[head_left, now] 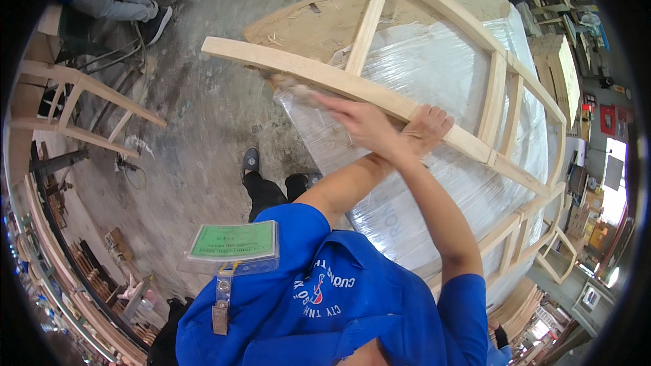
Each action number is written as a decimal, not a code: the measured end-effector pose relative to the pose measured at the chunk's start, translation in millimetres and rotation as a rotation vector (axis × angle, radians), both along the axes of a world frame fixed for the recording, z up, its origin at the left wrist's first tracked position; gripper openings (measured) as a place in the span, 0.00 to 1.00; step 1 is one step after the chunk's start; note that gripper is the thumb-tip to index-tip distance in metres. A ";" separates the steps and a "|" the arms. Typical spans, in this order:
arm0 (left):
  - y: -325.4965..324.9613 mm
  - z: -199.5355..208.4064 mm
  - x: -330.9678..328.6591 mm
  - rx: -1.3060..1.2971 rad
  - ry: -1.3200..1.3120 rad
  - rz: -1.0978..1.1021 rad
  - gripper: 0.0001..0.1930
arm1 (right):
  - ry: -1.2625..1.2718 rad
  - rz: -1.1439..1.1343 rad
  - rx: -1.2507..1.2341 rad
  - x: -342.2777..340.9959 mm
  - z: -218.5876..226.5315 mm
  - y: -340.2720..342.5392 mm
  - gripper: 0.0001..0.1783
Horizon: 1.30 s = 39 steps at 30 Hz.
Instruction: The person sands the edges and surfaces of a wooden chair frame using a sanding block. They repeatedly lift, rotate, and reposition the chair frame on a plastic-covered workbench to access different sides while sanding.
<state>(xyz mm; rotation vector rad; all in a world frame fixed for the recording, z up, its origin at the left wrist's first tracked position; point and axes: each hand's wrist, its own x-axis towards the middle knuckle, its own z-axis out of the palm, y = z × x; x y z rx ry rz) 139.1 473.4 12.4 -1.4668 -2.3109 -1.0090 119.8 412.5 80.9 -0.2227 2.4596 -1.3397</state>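
Observation:
A pale wooden chair frame (pixel 373 88) lies on a stack wrapped in clear plastic film (pixel 420 54). My forearms cross in front of it. My left hand (pixel 428 130) is closed over the near long rail of the frame, fingers curled over its top edge. To the left of it, my right hand (pixel 363 125) is beside the same rail, fingers pointing toward the rail's free end. Its fingertips are smeared by motion against a blurred brownish patch, and what they hold cannot be made out.
Brown sheet board (pixel 305 17) covers the stack's far part. Another wooden frame (pixel 74 105) stands at the left. More frames (pixel 522 230) are at the right. A person's leg and shoe (pixel 157 24) show at the upper left. Cables (pixel 129 44) lie near that person.

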 end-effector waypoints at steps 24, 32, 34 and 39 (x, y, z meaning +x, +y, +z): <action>-263.0 29.2 -76.0 -0.689 0.108 0.634 0.42 | -0.224 -1.201 -0.761 238.6 63.2 41.6 0.23; -346.1 60.7 -146.9 -0.466 0.203 1.102 0.33 | -0.285 -1.088 -0.978 169.6 61.3 30.6 0.23; -290.3 69.7 -157.7 -0.380 0.070 0.755 0.29 | -0.331 -1.009 -1.013 140.0 65.1 33.1 0.24; -154.4 46.5 -186.1 -0.441 -0.568 0.138 0.21 | -0.294 -0.972 -1.020 57.9 56.0 34.0 0.26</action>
